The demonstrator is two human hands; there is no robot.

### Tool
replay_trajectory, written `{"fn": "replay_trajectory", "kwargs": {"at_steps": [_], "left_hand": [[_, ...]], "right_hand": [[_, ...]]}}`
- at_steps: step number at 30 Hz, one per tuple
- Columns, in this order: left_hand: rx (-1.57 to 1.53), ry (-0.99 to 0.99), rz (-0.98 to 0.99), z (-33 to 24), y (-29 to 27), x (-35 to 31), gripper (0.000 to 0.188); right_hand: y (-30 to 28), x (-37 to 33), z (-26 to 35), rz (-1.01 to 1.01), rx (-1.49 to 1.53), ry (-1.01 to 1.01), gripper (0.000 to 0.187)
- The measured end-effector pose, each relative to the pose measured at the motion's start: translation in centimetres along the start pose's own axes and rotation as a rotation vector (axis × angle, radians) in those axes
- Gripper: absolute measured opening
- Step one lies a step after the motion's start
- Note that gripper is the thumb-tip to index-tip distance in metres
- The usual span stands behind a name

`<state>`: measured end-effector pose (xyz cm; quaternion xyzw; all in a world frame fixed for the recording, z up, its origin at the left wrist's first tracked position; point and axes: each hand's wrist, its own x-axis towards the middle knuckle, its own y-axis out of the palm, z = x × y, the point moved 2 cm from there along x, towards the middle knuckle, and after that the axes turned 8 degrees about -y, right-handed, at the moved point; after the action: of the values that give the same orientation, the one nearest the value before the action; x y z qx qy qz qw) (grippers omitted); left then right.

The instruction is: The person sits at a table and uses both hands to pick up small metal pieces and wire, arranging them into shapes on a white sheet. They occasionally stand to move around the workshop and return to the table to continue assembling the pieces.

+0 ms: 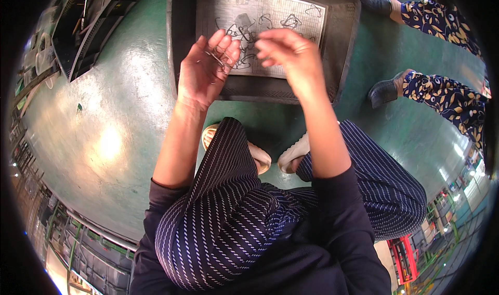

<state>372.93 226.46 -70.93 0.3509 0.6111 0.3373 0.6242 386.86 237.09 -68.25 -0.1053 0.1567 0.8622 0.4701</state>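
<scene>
Palm up, my left hand point(208, 69) cups several thin bent wire pieces point(218, 61), its fingers curled part-way around them. My right hand point(291, 53) hovers just to the right, blurred by motion, with its fingers bent and drawn together; whatever is at the fingertips is too small to make out. Beneath both hands, more dark bent wire pieces point(291, 21) lie scattered and partly tangled on a printed paper sheet point(306, 48). The sheet covers the bottom of a black plastic crate point(283, 90). My hands hide part of the pile.
The crate stands on a green floor point(125, 87), just beyond my feet. Another person's patterned trouser leg point(436, 92) and dark shoe point(383, 93) are at the right of the crate. A dark rack or bin point(86, 35) stands at the upper left.
</scene>
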Motion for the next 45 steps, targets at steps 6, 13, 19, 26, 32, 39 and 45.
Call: {"fn": "replay_trajectory", "kwargs": {"at_steps": [6,13,19,26,32,39,45], "left_hand": [[-0.128,-0.001,0.017,-1.5,1.1,-0.4,0.026],[-0.240,0.089,0.081,-8.6,0.8,-2.5,0.028],[-0.231,0.109,0.101,-9.4,0.9,-3.2,0.028],[-0.059,0.047,0.033,-8.2,1.3,-0.8,0.031],[-0.260,-0.046,0.118,-7.5,1.9,0.2,0.034],[-0.228,0.063,0.046,-9.2,1.9,-4.9,0.026],[-0.204,0.177,0.022,-10.7,0.5,-9.7,0.027]], "right_hand": [[-3.3,4.5,-3.6,-0.062,-0.860,-0.219,0.012],[-1.2,9.8,-6.7,0.360,-1.548,-0.442,0.011],[-2.5,10.9,-5.5,0.483,-1.259,0.075,0.014],[4.1,8.8,4.6,0.779,-0.486,0.121,0.018],[2.2,12.1,-0.5,0.603,-0.955,0.009,0.020],[0.2,11.7,-6.9,0.578,-1.184,-0.011,0.025],[-0.8,12.0,-5.8,0.430,-1.224,-0.229,0.021]]}}
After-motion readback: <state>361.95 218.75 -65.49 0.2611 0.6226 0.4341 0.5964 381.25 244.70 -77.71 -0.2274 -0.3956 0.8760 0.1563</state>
